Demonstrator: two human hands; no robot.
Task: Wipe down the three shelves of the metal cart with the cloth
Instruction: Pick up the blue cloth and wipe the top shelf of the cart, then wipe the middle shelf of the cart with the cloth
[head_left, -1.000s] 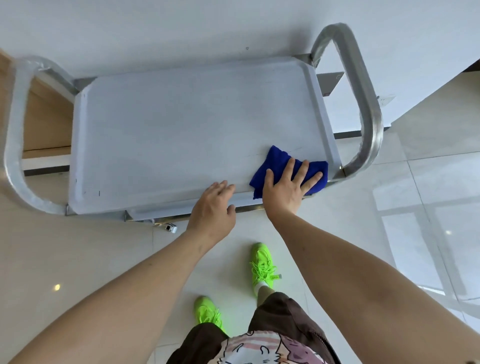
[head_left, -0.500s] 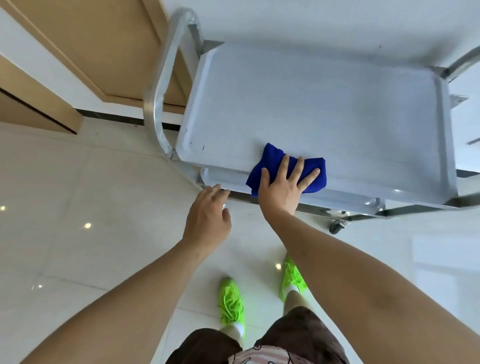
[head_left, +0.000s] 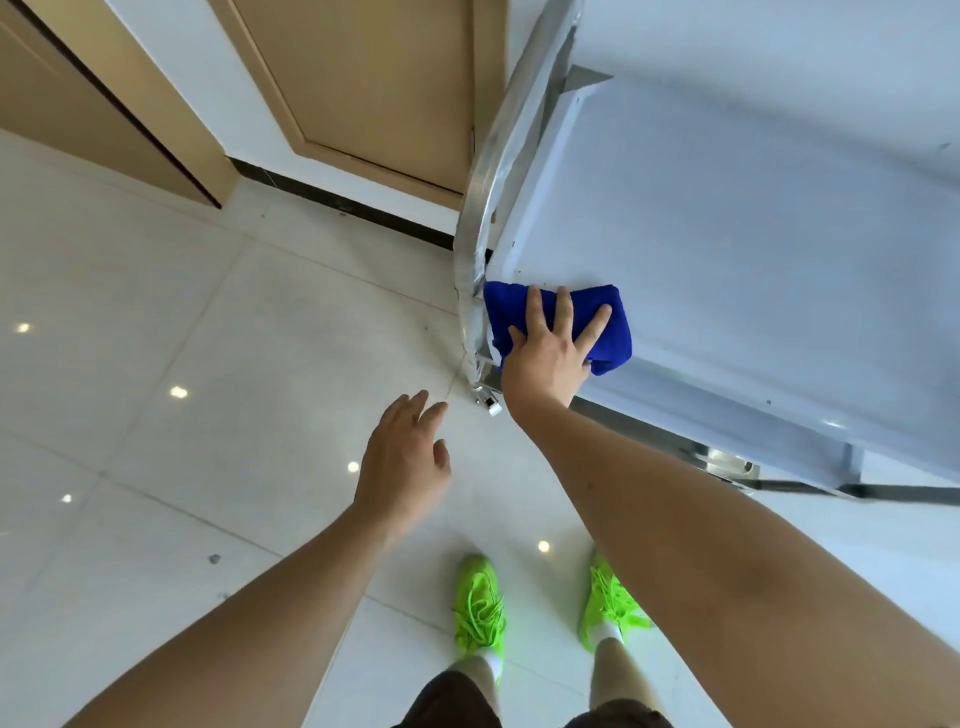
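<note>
At the near left corner of the cart's top shelf (head_left: 727, 234), the right hand (head_left: 550, 348) presses a folded blue cloth (head_left: 608, 332) flat, fingers spread and straight across it. The cloth lies right against the upright of the metal handle (head_left: 498, 156), and its near edge reaches the shelf's front rim. The left hand (head_left: 405, 457) hangs over the tiled floor (head_left: 156, 364), relaxed, fingers loosely extended, holding nothing and touching nothing.

The likely trouble is the cloth slipping off the corner: one more sweep leftward or toward the body would carry it past the rim, and flat fingers cannot catch it. The cart may also roll under sideways pressure, since no hand steadies it. Knuckles could knock the handle post. The two lower shelves are hidden under the top one, so they look yet to be wiped.
</note>
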